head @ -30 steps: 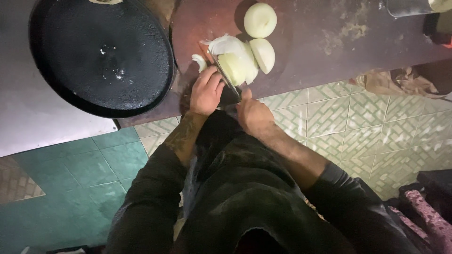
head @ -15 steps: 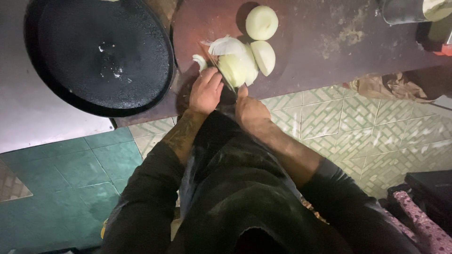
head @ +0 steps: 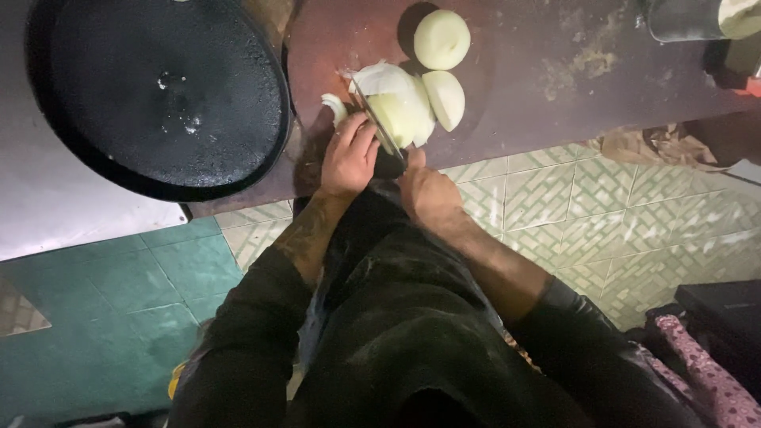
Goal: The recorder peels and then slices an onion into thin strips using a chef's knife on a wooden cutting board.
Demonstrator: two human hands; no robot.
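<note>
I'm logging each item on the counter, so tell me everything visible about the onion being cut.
The onion being cut is peeled, pale yellowish white and glossy, lying on the reddish-brown board. A knife held by the right hand runs along its left side, while the left hand sits just beside it. A loose sliver lies to its left, and another onion half touches its right.

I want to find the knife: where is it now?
In the head view, the knife is at top centre on the reddish board, in the right hand, its blade cutting the onion beside the left hand.
</note>
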